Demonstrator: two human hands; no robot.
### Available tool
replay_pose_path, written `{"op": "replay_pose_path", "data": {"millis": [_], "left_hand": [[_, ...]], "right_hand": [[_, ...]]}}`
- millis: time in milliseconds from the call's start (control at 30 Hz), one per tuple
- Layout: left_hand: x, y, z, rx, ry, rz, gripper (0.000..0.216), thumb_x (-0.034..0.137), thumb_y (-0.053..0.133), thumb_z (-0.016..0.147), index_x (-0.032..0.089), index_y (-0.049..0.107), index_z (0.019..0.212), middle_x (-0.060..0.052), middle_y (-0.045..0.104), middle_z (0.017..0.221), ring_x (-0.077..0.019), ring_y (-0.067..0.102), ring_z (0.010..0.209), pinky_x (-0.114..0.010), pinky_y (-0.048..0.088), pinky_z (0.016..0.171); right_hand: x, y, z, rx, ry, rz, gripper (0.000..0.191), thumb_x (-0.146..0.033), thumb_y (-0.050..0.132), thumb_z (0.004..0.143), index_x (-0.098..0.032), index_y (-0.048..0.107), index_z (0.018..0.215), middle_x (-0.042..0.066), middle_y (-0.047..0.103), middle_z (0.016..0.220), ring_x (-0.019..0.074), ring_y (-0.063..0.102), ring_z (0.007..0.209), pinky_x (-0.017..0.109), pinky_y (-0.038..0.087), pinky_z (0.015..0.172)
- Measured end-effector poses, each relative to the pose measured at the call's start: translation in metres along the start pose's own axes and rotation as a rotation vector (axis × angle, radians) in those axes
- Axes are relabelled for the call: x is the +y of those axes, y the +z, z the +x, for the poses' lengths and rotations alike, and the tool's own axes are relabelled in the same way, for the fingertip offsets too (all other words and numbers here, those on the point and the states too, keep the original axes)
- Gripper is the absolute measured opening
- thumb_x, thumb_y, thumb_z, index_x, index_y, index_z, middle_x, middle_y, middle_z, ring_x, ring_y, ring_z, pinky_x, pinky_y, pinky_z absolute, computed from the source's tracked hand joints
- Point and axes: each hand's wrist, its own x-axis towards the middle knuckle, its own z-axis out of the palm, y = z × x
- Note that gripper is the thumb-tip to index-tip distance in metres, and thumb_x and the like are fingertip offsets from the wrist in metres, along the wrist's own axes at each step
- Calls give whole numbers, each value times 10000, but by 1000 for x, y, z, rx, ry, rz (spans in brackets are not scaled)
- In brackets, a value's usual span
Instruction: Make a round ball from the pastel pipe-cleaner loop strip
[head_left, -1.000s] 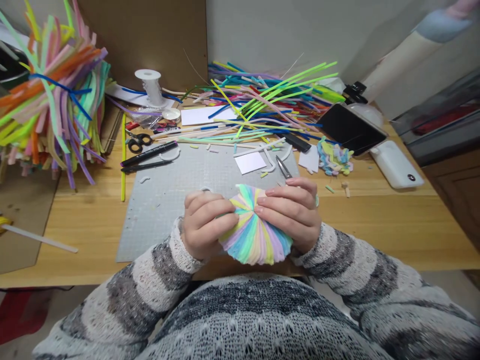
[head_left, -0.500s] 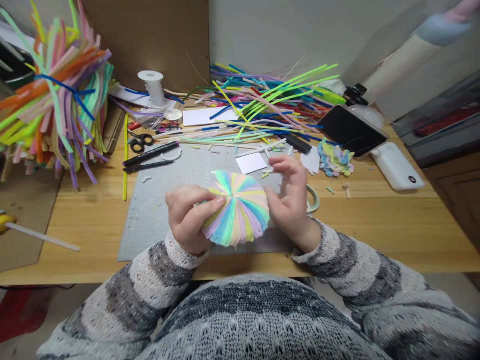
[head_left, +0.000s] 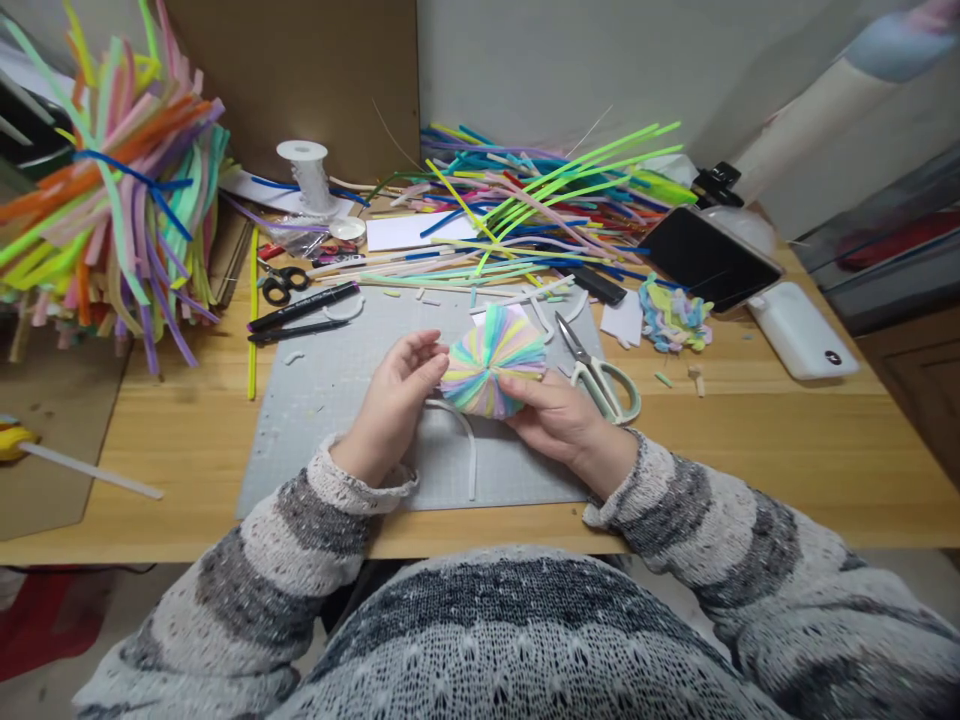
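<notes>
R hand [head_left: 559, 418] pinching striped disc [head_left: 491, 350] by lower-R rim, over mat [head_left: 322, 430] twd R edge, can't rly tell w/ L hand [head_left: 397, 390] tbh

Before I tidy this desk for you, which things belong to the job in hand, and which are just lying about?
Probably in use: pastel fuzzy disc, held in the right hand; pale-handled scissors; gridded cutting mat.

Apparently lying about: black-handled scissors; white spool; black marker; smartphone.

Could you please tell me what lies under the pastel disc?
Around the pastel disc, held in the right hand, the grey cutting mat shows, and parts of a white card peek out past the disc's far edge. Whatever is directly beneath is covered and cannot be seen.
</notes>
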Motion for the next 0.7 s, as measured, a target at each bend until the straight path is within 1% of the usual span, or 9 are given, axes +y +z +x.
{"op": "replay_pose_path", "data": {"millis": [67,133,200,267,400,467,567,633,700], "left_hand": [[-1,3,0,-41,-122,-122,551,332,740,737,172,504,1209,-97,614,1106,-195,622,997,-329,508,856],[1,6,-2,-120,-189,-177,608,368,799,693,165,511,1189,-90,641,1080,-197,636,964,-330,512,848],[4,9,-5,-158,-224,-187,577,380,827,675,155,545,1125,-77,672,1022,-185,647,888,-318,514,810],[6,9,-6,-153,-226,-184,540,367,846,660,152,567,1071,-64,689,979,-165,645,827,-298,510,773],[3,8,-6,-220,-275,-252,507,392,832,684,140,590,1052,-81,706,979,-185,667,856,-313,511,802],[1,7,-5,-211,-283,-287,519,389,838,678,136,590,1058,-87,712,984,-192,677,870,-319,514,820],[1,7,-4,-152,-261,-347,505,373,836,688,140,588,1062,-82,720,986,-188,689,870,-318,526,825],[2,9,-4,-113,-243,-374,439,415,796,733,141,609,1021,-78,727,962,-192,695,874,-322,533,821],[3,12,-4,-71,-243,-372,408,503,720,788,140,639,956,-77,732,920,-197,697,884,-319,535,811]], "right_hand": [[2,3,-2,-40,22,38,432,-401,793,706,-242,666,1087,63,730,1073,247,648,1084,462,507,1006],[5,4,-4,-96,44,94,423,-389,812,696,-233,676,1065,56,729,1073,231,647,1076,442,495,1018],[8,4,-6,-136,65,151,411,-409,807,712,-222,680,1056,62,726,1068,229,639,1092,433,489,1019],[10,2,-8,-150,93,188,405,-430,800,725,-214,683,1047,71,724,1054,237,627,1111,433,493,1008],[13,-1,-8,-138,154,212,416,-456,825,690,-214,690,1000,70,724,1012,247,631,1089,436,503,988],[12,-1,-6,-118,164,222,429,-474,827,680,-218,687,995,68,724,1007,250,630,1086,435,507,984],[10,-1,-2,-35,146,257,411,-519,764,739,-230,673,1017,66,719,1028,250,618,1108,429,516,971],[9,-2,1,13,123,268,381,-516,727,778,-237,662,1030,63,715,1040,243,615,1113,422,523,957],[10,-2,2,6,115,263,357,-488,722,790,-235,654,1033,62,712,1039,237,616,1106,413,530,939]]}}
